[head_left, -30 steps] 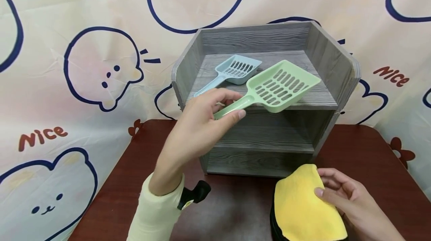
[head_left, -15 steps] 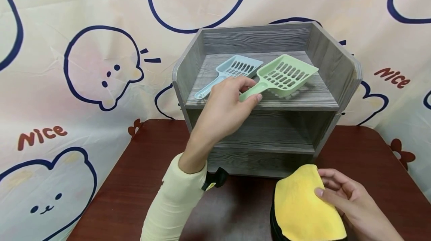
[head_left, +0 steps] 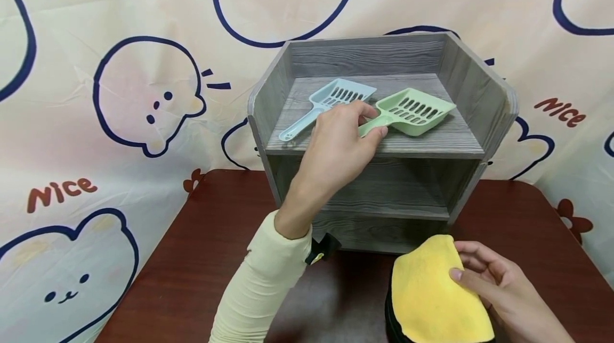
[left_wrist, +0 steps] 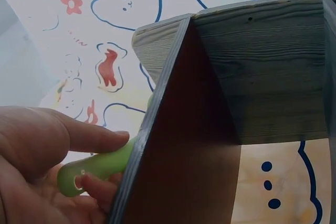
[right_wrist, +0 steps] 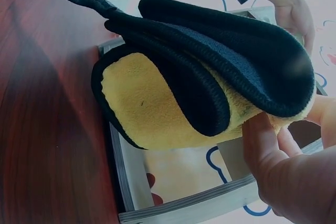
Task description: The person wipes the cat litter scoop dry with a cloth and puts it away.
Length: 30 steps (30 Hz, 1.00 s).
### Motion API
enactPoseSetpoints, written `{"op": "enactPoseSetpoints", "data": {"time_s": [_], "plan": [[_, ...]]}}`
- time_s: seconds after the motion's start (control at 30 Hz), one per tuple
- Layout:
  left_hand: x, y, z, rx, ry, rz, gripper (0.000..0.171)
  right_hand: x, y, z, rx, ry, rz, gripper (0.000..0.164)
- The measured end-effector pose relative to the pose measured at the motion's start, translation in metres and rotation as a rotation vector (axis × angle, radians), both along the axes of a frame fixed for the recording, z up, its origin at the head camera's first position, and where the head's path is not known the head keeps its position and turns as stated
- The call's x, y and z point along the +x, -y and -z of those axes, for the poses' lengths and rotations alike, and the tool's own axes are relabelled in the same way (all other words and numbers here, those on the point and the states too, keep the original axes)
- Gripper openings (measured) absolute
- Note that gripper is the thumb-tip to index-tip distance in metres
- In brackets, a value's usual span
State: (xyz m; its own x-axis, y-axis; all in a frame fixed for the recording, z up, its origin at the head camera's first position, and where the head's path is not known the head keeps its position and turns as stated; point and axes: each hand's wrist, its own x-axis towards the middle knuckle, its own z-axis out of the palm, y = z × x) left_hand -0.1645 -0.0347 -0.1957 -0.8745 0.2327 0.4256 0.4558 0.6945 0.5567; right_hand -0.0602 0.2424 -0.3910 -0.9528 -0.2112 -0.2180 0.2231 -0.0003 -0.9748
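Observation:
On the top board of a grey wood-grain shelf point(head_left: 307, 87) lies a light blue slotted litter scoop point(head_left: 342, 92), handle toward the front left. To its right is a green slotted litter scoop point(head_left: 416, 111), its pan down at the board. My left hand point(head_left: 338, 146) pinches the green handle between thumb and fingers, and the left wrist view shows the handle's end point(left_wrist: 100, 166) there. A folded yellow cloth point(head_left: 436, 290) with dark edging is gripped at its upper right corner by my right hand point(head_left: 501, 282). In the right wrist view the cloth point(right_wrist: 139, 103) shows its dark folds and a hanging loop.
The shelf stands on a dark red-brown table point(head_left: 192, 258), with raised sides and back around its top board. Below that board is an open compartment point(head_left: 388, 186). A cartoon-printed backdrop point(head_left: 158, 7) hangs behind.
My left hand has moved right and forward, bringing the green scoop from above the shelf's front edge down to the top board. The right hand and the cloth have stayed in place.

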Motion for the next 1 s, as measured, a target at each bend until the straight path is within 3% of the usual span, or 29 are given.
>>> {"op": "enactPoseSetpoints", "data": {"time_s": [0.33,0.5,0.67,0.83,1.0], "plan": [[0.006,0.005,0.009,0.027,-0.098,-0.01,0.038,0.0,-0.002,0.003,-0.007,-0.025,0.004,0.038],[0.022,0.015,0.009,0.064,-0.176,-0.026,0.039,0.001,-0.003,0.003,-0.017,-0.019,0.001,0.038],[0.041,0.031,0.015,0.12,-0.255,0.004,0.036,0.001,-0.005,0.004,-0.027,-0.014,-0.009,0.038],[0.058,0.048,0.027,0.165,-0.323,0.054,0.035,0.001,-0.005,0.006,-0.047,0.019,-0.016,0.037],[0.071,0.063,0.043,0.149,-0.316,0.047,0.034,0.001,-0.004,0.01,-0.04,0.064,-0.015,0.036]]}}
